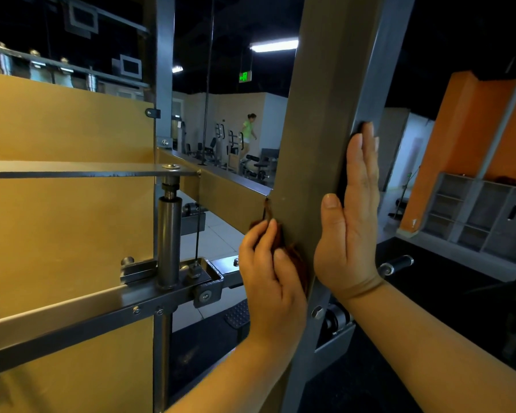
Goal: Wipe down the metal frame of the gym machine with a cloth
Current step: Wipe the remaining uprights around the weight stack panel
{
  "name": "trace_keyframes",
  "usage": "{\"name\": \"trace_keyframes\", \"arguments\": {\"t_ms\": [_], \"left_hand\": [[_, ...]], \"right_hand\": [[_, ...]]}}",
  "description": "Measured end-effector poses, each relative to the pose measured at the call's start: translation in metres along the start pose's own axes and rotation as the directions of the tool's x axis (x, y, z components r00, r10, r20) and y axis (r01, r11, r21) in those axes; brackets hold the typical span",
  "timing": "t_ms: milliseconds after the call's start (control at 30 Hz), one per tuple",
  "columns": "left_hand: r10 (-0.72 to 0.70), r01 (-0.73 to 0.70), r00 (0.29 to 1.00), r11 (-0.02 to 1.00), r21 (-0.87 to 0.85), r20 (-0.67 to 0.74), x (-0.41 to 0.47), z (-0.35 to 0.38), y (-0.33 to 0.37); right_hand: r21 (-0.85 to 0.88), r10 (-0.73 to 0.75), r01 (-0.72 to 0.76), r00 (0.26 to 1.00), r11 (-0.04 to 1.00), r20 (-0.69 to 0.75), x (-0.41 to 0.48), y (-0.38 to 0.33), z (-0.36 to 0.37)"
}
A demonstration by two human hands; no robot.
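The frame (325, 114) is dull grey, the cloth (297, 257) against it reddish brown. Yellow panel (66, 123) at nine o'clock, orange wall (465, 129) at three, green sign (245, 76) at twelve.

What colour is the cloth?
The cloth is reddish brown, clearest in the head view.

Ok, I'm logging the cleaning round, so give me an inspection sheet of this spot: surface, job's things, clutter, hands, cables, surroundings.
Surface: upright frame post, grey metal; a crossbar meets it on the left.
Job's things: brown cloth, bunched against the post's left edge.
Clutter: nothing seen.
Grippers: left hand grips the cloth; right hand lies flat on the post's right side.
Cables: thin steel cable runs down to a bracket left of the hands.
Surroundings: gym machines, grey shelving, a person in green far back.
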State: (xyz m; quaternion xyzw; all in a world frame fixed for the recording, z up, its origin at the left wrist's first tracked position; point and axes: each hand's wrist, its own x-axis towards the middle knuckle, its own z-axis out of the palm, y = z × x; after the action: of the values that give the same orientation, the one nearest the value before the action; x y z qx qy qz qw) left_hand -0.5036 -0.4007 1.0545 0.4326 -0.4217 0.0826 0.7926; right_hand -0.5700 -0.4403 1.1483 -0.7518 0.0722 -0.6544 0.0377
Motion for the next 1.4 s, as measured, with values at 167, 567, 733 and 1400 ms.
{"name": "trace_keyframes", "arguments": {"t_ms": [167, 567, 733, 1400], "left_hand": [[0.080, -0.078, 0.996, 0.996, -0.049, 0.028, 0.059, 0.012, 0.029], [0.143, -0.144, 0.990, 0.988, -0.062, -0.015, 0.045, 0.015, 0.017], [0.200, -0.197, 0.979, 0.979, -0.061, 0.049, 0.060, 0.021, 0.024], [0.075, -0.073, 0.994, 0.997, -0.023, 0.082, -0.027, -0.005, -0.018]], "right_hand": [[-0.023, -0.006, 0.006, 1.000, 1.000, 0.012, 0.000, 0.001, 0.000], [-0.019, -0.004, 0.004, 1.000, 1.000, 0.002, 0.001, 0.003, 0.000], [-0.027, -0.005, 0.006, 1.000, 1.000, 0.030, 0.001, 0.005, -0.003], [-0.052, 0.064, -0.063, 0.998, 0.997, 0.028, -0.030, 0.002, 0.002]]}}
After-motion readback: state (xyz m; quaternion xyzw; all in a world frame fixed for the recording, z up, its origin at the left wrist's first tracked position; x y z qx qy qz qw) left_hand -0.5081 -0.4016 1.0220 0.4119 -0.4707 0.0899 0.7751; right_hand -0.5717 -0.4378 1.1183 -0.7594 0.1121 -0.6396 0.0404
